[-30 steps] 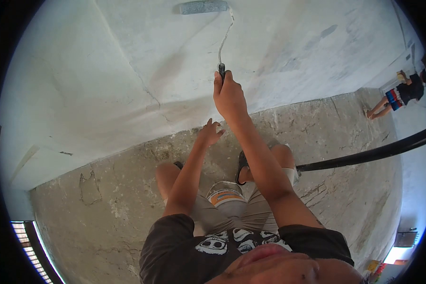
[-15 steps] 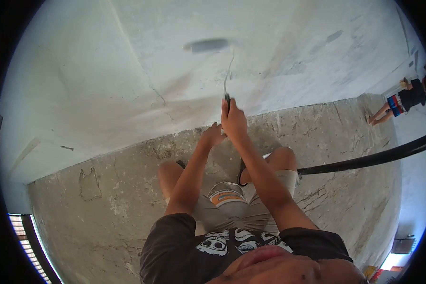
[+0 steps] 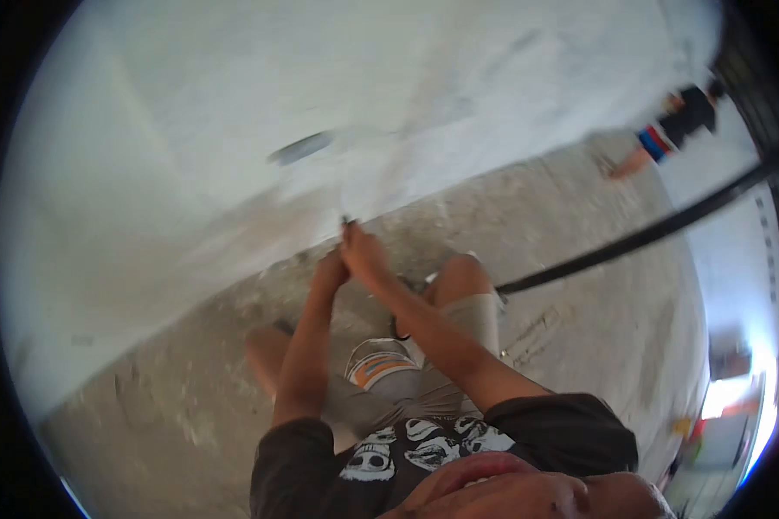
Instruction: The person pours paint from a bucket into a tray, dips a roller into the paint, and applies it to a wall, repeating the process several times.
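Observation:
A paint roller (image 3: 305, 148) is against the pale wall (image 3: 190, 104), its head blurred. My right hand (image 3: 365, 254) is closed on the roller's dark handle near the foot of the wall. Just left of it and lower, my left hand (image 3: 330, 267) is against the right hand, its fingers bunched around the lower end of the handle; the grip is partly hidden. Between my knees stands a white bucket (image 3: 383, 370) with an orange label.
The rough concrete floor (image 3: 597, 233) runs along the wall. A dark pole or pipe (image 3: 640, 238) slants from beside my knee to the upper right. Farther off at the upper right, another person (image 3: 688, 117) stands near the wall.
Both hands and the roller have moved left and down in the view, and the roller is now tilted. My left hand has come closer to the right. The whole view has turned.

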